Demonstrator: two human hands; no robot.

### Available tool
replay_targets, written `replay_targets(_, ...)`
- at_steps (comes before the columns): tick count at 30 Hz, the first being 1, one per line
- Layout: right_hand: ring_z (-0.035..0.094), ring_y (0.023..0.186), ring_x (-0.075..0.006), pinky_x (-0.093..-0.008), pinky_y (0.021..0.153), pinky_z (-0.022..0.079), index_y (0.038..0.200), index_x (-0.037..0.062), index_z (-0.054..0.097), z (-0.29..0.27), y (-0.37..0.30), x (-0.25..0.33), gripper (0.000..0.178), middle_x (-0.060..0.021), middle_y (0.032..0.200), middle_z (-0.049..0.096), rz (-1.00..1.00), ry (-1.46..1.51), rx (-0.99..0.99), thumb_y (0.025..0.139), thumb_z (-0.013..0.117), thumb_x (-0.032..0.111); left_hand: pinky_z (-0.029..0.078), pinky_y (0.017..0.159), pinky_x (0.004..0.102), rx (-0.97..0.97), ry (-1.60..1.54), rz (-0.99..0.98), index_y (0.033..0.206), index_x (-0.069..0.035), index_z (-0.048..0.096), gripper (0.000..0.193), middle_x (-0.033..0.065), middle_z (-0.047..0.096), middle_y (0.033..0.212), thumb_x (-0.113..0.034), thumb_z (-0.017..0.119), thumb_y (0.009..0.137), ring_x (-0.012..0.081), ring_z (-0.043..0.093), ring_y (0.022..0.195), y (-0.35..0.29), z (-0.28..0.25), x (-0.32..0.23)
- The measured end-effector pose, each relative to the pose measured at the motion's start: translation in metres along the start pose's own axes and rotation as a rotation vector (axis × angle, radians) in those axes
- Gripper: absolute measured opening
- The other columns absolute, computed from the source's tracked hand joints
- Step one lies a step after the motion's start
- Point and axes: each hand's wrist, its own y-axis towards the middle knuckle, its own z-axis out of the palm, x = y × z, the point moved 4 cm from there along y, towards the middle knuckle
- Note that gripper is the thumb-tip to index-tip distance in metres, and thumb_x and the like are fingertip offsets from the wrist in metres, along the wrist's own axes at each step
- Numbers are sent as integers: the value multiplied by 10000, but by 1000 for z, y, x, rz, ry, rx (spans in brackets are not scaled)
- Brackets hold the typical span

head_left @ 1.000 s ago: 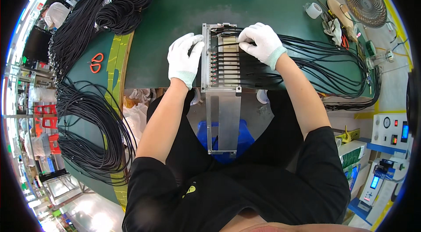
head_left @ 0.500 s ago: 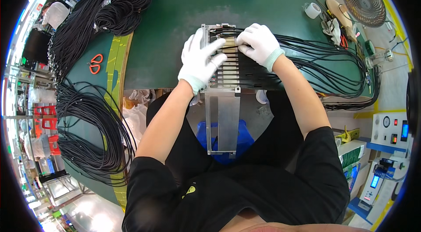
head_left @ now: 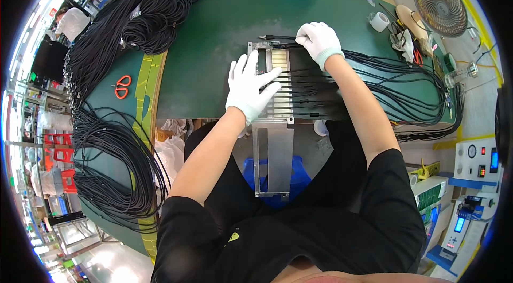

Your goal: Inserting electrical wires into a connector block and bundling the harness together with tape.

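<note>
A metal fixture [head_left: 289, 120] with a row of pale slots [head_left: 280, 62] lies at the table's near edge. Across its left side rests my left hand [head_left: 250, 88], white-gloved, with the fingers spread and nothing held. Several thin black cables [head_left: 305, 102] lie in the nearer slots and run right. At the fixture's far right, my right hand [head_left: 319, 42], gloved too, pinches black cables [head_left: 283, 37]. Their bare-looking tips stick out leftward past the fixture's far end. The far slots show no cables in them.
Cable bundles [head_left: 155, 13] are heaped at the left, beside orange-handled scissors [head_left: 122, 87]. More cables [head_left: 406, 72] sweep right. A white tape roll [head_left: 380, 21], tools and a fan [head_left: 441, 6] stand at the far right. A metal frame [head_left: 280, 160] overhangs my lap.
My right hand has moved away from me, drawing cables from the far slots to beyond the fixture's far end. My left hand stays on the fixture, and the whole view has shifted slightly.
</note>
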Motion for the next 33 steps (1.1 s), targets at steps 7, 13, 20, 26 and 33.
replay_targets(7,586,851,-293,-395,788,468,819,127,629,-19,-15,16,107,-64,812,626,-268,242,22,834,663,228,370,1025,443,-401,-375,-166,888,-102,688,213,170,636,1174,-313,680,864,359,535,1147,6,-13,35)
replay_targets(13,581,863,-297,-392,813,457,820,99,617,-17,-26,35,111,-68,841,637,-332,308,52,800,682,187,430,945,410,-408,-320,-13,769,-62,651,181,99,683,1043,-215,745,790,306,568,1089,13,-20,25)
replay_targets(20,595,856,-324,-423,788,457,852,92,658,-25,-31,87,198,-96,842,655,-353,417,167,820,663,287,422,935,399,-444,-419,29,712,-59,623,185,107,685,1042,-185,721,806,293,570,1074,11,-30,14)
replay_targets(26,619,837,-291,-407,793,482,868,140,678,-27,-34,53,143,-59,821,677,-266,373,47,839,640,275,420,937,402,-509,-224,-135,745,-68,644,168,75,699,990,-202,715,816,275,605,990,8,-30,35)
replay_targets(33,604,811,-261,-373,748,457,844,148,669,-22,-32,47,94,-35,802,667,-299,163,75,850,642,237,408,969,401,-406,-186,-261,906,-112,678,196,51,695,1035,-300,685,851,270,598,1048,7,-12,45)
